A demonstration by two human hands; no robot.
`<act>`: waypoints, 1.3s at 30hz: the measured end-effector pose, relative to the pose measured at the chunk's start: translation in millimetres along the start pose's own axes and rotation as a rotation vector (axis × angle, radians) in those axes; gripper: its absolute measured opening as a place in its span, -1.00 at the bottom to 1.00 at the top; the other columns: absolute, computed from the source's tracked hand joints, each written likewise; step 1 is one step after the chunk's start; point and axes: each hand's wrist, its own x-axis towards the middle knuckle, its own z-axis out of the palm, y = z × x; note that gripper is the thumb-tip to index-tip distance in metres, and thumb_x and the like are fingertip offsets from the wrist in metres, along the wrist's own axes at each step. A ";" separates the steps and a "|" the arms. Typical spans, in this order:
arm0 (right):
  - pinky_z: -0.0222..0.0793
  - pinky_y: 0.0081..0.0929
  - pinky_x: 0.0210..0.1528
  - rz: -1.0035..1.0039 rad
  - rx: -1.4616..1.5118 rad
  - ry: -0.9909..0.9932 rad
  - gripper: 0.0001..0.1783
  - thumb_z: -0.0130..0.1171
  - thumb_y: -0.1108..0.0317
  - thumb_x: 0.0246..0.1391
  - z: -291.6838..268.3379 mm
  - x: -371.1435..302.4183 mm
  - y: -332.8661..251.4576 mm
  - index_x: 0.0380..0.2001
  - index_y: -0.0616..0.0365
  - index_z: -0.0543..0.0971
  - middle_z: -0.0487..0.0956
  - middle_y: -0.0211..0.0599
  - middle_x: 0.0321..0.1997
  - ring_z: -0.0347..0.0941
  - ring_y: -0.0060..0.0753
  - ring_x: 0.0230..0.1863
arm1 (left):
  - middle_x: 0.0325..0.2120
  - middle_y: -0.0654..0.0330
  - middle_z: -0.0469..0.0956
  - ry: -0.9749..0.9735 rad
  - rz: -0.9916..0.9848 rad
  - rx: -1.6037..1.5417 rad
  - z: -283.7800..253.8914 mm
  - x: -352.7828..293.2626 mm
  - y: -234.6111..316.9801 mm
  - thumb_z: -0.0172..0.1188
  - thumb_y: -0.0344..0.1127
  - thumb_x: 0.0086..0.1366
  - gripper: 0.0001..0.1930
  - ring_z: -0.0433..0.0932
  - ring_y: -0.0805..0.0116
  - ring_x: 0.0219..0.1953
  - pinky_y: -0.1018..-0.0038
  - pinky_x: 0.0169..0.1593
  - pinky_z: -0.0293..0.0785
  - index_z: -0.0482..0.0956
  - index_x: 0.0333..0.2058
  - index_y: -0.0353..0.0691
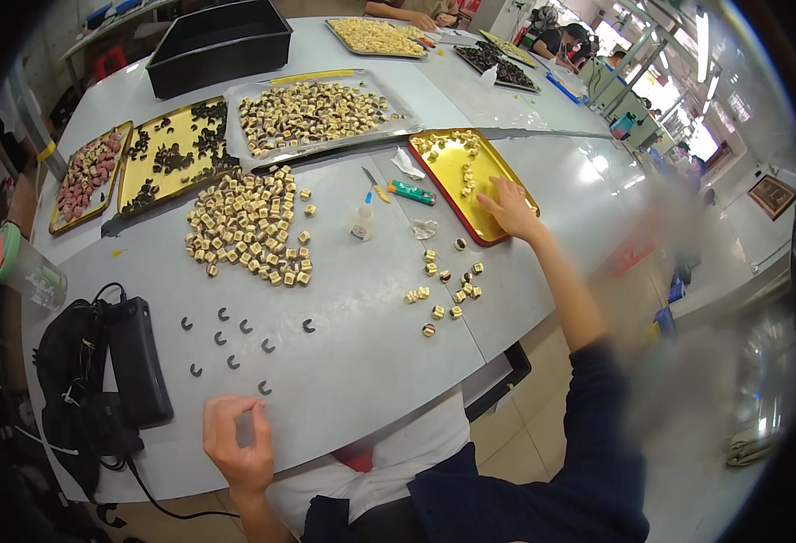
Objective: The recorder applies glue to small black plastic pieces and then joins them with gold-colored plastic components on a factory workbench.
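My left hand (240,443) is at the table's near edge, thumb and index fingertips drawn together. Anything between them is too small to make out. Just beyond its fingertips lies a black C-shaped piece (264,388), with several more like it scattered farther off. My right hand (512,210) reaches over a yellow tray (486,186) with a red rim, fingers spread and low over its surface. Small pale pieces (468,179) lie in that tray beside my fingers. Nearer to me on the right, several loose cream-and-dark cube-like pieces (467,290) sit on the table.
A large pile of similar cubes (249,222) lies mid-table, before a lined tray (326,145) of more. A dropper bottle (361,223), a knife (375,185) and a green box (412,193) stand between. A black power adapter (140,362) with cables is at left; a black bin (222,54) beyond.
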 end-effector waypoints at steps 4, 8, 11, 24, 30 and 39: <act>-0.09 -0.02 0.39 -0.036 0.008 0.031 -0.18 -0.06 -0.23 0.18 -0.8 5.2 -1.4 0.27 0.19 0.21 0.10 0.23 0.37 -0.09 0.28 0.41 | -0.51 0.13 0.50 0.022 0.011 -0.001 0.3 -0.5 -1.0 0.20 -0.63 0.03 -0.87 0.46 0.15 -0.42 0.37 -0.33 0.38 0.49 -0.42 -0.30; -0.14 -0.02 0.42 0.199 -0.139 -0.185 -0.05 -0.09 -0.34 0.12 -14.1 -6.7 -22.3 0.34 0.17 0.10 0.02 0.24 0.40 -0.12 0.28 0.43 | -0.51 0.12 0.49 -0.013 0.018 -0.008 -1.5 -1.2 -2.6 0.15 -0.64 0.05 -0.86 0.44 0.20 -0.41 0.40 -0.27 0.38 0.47 -0.38 -0.33; -0.14 -0.07 0.43 0.228 -0.106 -0.216 0.02 -0.11 -0.37 0.11 -9.4 -6.0 -10.2 0.37 0.20 0.02 -0.01 0.24 0.42 -0.10 0.27 0.43 | -0.51 0.12 0.50 -0.030 0.029 -0.028 0.4 0.8 -0.5 0.14 -0.64 0.06 -0.86 0.44 0.19 -0.40 0.40 -0.27 0.38 0.47 -0.38 -0.33; 0.28 -0.16 0.21 0.310 -0.174 -0.356 0.02 -0.07 -0.39 0.07 -46.4 -5.5 -36.9 0.26 0.34 0.18 0.27 0.23 0.27 0.36 0.14 0.19 | -0.47 0.10 0.46 -0.032 0.042 -0.007 0.0 -5.5 -4.2 0.10 -0.63 0.11 -0.91 0.46 0.24 -0.41 0.42 -0.27 0.40 0.45 -0.38 -0.35; 0.40 -0.19 0.06 0.266 -0.265 -0.384 -0.33 -0.03 -0.05 0.13 -44.6 -4.5 -32.4 0.08 0.34 0.40 0.56 0.08 -0.01 0.50 0.01 0.05 | -0.48 0.10 0.48 -0.028 0.036 -0.023 -0.5 -4.3 -3.6 0.14 -0.63 0.07 -0.88 0.45 0.17 -0.40 0.37 -0.28 0.39 0.47 -0.39 -0.34; 0.45 -0.16 -0.09 0.162 -0.308 -0.375 -0.65 0.09 0.39 -0.02 -38.8 8.1 -14.0 -0.12 0.29 0.44 0.59 0.12 -0.16 0.52 0.06 -0.07 | -0.49 0.11 0.50 -0.031 0.046 -0.024 -2.0 -3.2 -2.2 0.13 -0.63 0.08 -0.88 0.45 0.20 -0.39 0.41 -0.27 0.38 0.48 -0.38 -0.33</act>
